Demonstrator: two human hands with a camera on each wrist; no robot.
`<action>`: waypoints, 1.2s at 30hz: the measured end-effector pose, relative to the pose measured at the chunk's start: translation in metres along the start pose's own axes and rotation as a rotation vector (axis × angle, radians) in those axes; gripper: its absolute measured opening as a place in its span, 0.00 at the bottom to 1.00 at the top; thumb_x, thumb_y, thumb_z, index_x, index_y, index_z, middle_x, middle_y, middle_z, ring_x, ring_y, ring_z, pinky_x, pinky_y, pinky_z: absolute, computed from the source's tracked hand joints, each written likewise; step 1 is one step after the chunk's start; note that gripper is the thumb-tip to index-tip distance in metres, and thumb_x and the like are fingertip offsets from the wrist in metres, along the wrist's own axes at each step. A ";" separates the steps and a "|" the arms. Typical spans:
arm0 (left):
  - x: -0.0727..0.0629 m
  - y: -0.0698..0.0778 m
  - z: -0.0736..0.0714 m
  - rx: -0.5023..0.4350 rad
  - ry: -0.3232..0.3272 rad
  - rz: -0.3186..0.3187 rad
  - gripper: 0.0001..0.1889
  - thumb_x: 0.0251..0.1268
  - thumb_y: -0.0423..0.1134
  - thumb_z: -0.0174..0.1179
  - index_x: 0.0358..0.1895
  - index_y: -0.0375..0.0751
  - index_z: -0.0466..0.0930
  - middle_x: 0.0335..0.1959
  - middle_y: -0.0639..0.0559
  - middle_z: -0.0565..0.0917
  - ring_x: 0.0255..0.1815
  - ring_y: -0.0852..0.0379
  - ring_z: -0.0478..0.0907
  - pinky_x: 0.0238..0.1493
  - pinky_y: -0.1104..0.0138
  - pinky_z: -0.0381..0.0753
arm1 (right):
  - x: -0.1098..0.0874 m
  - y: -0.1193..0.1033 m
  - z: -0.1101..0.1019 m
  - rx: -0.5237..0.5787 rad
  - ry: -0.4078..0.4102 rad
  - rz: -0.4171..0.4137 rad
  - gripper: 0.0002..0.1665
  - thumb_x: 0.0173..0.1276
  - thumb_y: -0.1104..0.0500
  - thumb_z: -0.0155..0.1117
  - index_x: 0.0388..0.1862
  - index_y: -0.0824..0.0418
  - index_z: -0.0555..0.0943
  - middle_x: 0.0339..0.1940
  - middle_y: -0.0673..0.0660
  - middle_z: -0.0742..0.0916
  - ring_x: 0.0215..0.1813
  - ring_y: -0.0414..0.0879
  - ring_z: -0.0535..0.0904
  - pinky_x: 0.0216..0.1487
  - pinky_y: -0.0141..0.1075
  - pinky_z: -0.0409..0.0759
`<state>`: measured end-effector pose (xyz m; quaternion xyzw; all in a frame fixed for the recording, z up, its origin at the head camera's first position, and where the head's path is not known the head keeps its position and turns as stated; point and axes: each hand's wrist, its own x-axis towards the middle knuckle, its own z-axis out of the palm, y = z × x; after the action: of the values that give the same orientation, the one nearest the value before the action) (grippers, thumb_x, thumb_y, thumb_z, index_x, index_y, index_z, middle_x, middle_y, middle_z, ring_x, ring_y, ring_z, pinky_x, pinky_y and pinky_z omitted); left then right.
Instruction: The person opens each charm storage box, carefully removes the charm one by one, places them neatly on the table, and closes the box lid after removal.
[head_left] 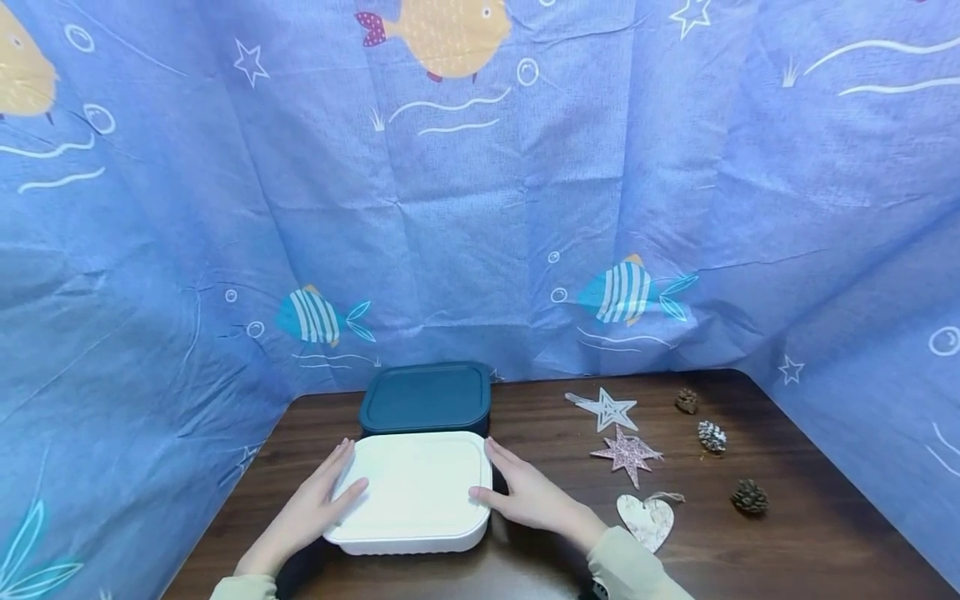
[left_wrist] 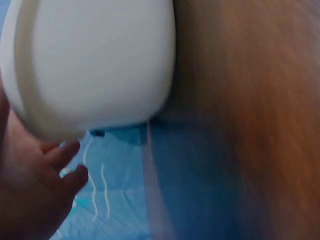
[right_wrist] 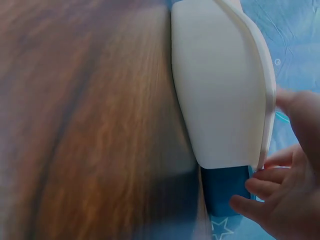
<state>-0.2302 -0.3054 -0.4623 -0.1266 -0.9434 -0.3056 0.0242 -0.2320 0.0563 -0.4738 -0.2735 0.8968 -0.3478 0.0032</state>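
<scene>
A white lidded container with rounded corners stands on the table in the head view. My left hand holds its left edge, thumb over the lid and fingers along the side. On the opposite edge my right hand does the same, its thumb resting on the lid's rim. In the right wrist view, the fingers lie around the back corner of the rim. The left wrist view shows the left hand's fingers at the container's corner. What is inside is hidden.
Right behind stands a dark blue lidded container. To the right lie a white star ornament, a pink glitter star, a whitish heart ornament and pinecones. A blue fish-print curtain hangs behind the wooden table.
</scene>
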 end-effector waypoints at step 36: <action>-0.013 0.013 -0.013 0.100 -0.006 0.122 0.49 0.65 0.63 0.63 0.77 0.31 0.57 0.79 0.33 0.56 0.79 0.30 0.49 0.70 0.33 0.54 | -0.015 0.009 -0.025 0.035 0.094 -0.033 0.49 0.70 0.36 0.63 0.80 0.61 0.61 0.80 0.60 0.64 0.78 0.59 0.59 0.74 0.56 0.61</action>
<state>-0.2152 -0.3061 -0.4456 -0.1833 -0.9481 -0.2558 0.0462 -0.2288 0.0846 -0.4631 -0.2713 0.8851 -0.3762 -0.0399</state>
